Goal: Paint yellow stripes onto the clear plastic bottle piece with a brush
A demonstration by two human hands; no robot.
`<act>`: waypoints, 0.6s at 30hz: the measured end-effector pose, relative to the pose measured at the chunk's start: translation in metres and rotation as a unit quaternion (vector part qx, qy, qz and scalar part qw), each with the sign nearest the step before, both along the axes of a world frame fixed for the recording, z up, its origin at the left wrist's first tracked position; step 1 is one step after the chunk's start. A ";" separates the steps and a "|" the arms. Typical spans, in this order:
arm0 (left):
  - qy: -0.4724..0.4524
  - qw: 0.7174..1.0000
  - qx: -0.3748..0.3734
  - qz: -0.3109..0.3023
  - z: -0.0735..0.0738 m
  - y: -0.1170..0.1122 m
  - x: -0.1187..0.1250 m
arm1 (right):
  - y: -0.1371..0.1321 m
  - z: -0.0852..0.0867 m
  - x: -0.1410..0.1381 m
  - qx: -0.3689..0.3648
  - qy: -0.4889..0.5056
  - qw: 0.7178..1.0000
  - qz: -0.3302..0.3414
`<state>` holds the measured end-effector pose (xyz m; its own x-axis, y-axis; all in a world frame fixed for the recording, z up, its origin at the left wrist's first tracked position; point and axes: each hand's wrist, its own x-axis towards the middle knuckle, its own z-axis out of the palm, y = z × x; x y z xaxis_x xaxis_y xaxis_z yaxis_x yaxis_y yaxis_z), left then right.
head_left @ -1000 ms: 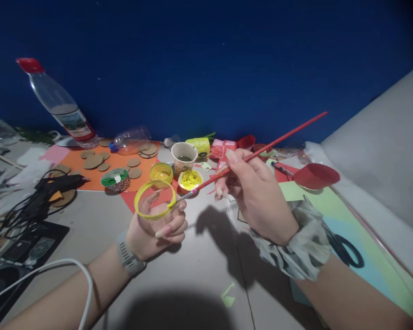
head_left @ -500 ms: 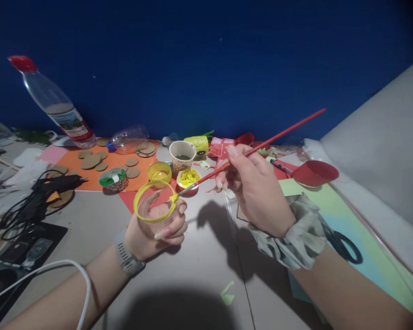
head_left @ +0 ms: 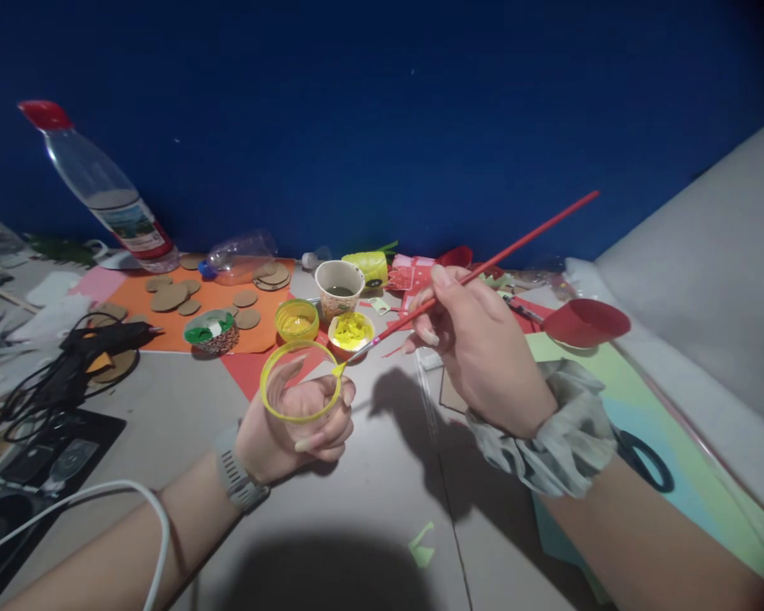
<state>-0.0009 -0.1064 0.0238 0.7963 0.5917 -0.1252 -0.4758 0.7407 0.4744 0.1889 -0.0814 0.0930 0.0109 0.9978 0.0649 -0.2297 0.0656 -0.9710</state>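
Closed round a clear plastic cup (head_left: 300, 414) with a yellow painted rim, my left hand (head_left: 311, 433) holds it tilted above the table. My right hand (head_left: 477, 348) pinches a red-handled paintbrush (head_left: 515, 248). Its yellow-loaded bristles touch the right side of the cup's rim. Just beyond the cup sit a small dish of yellow paint (head_left: 351, 331) and a yellow-walled cut cup (head_left: 296, 320). Behind them stands a patterned paper cup (head_left: 339, 285) holding dark liquid.
At the left are a green-filled cup bottom (head_left: 211, 333), cardboard discs (head_left: 169, 297) on orange paper, a red-capped bottle (head_left: 127, 216) and a black glue gun (head_left: 102, 338) with cables. Scissors (head_left: 646, 461) and a red cup piece (head_left: 586, 323) lie right. A white cable (head_left: 156, 509) crosses my left forearm.
My left hand and the cup have shifted slightly right and down. The brush tip has moved with the rim, and my right hand has edged right.
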 end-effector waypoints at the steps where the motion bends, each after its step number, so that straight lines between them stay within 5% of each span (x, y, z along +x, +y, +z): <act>1: 0.004 1.000 0.004 -0.001 0.000 0.000 0.000 | 0.000 0.000 0.000 -0.002 -0.004 1.000 0.002; 18: 0.055 0.998 0.024 -0.038 -0.008 -0.001 0.004 | 0.003 0.009 0.003 -0.041 -0.007 0.999 -0.028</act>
<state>0.0033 -0.1076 0.0159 0.8220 0.5382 -0.1862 -0.3631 0.7472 0.5566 0.1923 -0.0780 0.1025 0.0659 0.9977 -0.0171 -0.2145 -0.0026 -0.9767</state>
